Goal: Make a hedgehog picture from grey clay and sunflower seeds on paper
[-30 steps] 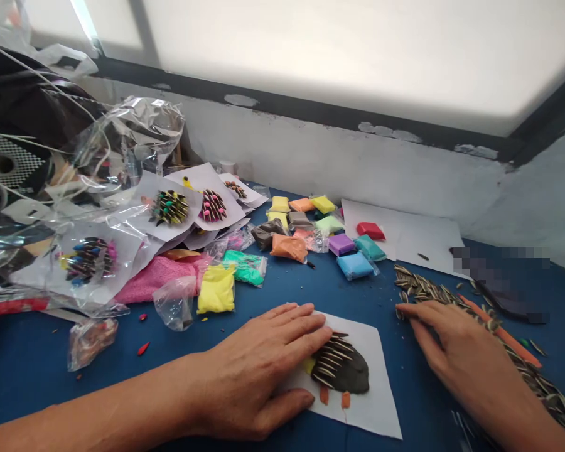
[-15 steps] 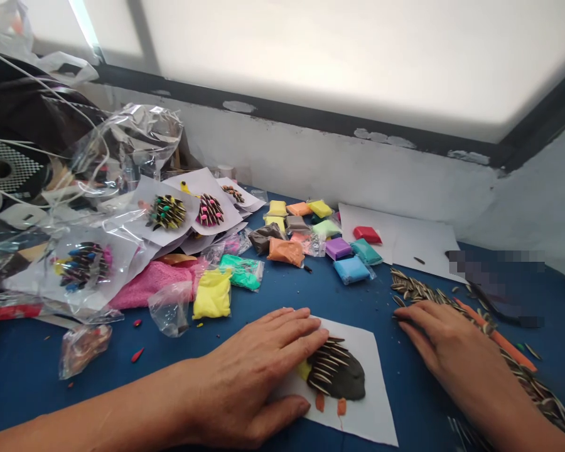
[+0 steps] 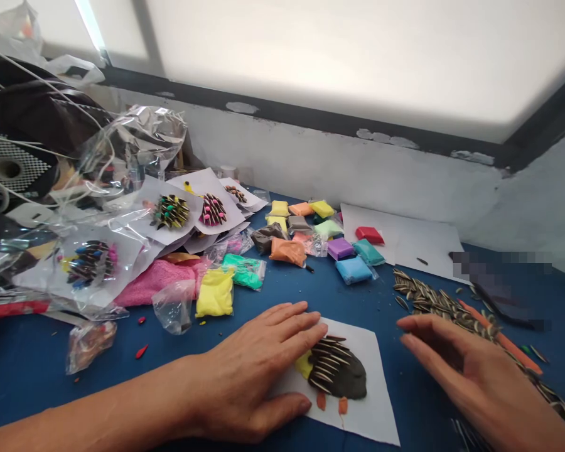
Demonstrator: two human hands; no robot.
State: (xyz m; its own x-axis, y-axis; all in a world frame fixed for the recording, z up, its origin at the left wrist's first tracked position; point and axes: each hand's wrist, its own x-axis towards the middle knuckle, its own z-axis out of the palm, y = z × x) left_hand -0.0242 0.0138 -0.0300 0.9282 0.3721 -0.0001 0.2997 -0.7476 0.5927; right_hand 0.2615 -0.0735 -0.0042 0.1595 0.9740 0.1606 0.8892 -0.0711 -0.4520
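My left hand (image 3: 258, 370) lies flat with its fingers stretched out over the left part of a white paper sheet (image 3: 376, 414). Beside its fingertips is a dark clay shape (image 3: 351, 380) with rows of striped sunflower seeds (image 3: 327, 364) stuck into its left side, a yellow clay part (image 3: 304, 364) partly under the fingers, and two small orange clay pieces (image 3: 343, 405) below. To the right, my right hand (image 3: 471, 370) is raised by the seed pile (image 3: 433, 300), thumb and forefinger tips close together; whatever is between them is hidden.
Several bagged clay blocks (image 3: 287, 251) lie behind the sheet. At the left are finished seed-and-clay pictures (image 3: 172, 211), pink clay (image 3: 153, 282) and crumpled clear plastic (image 3: 141, 135). An orange stick (image 3: 518, 351) rests on the seeds; white sheets (image 3: 424, 251) lie near the wall.
My right hand has drawn back slightly from the seeds and turned, showing the gap between thumb and fingers. My left hand stays on the sheet. The view has shifted slightly.
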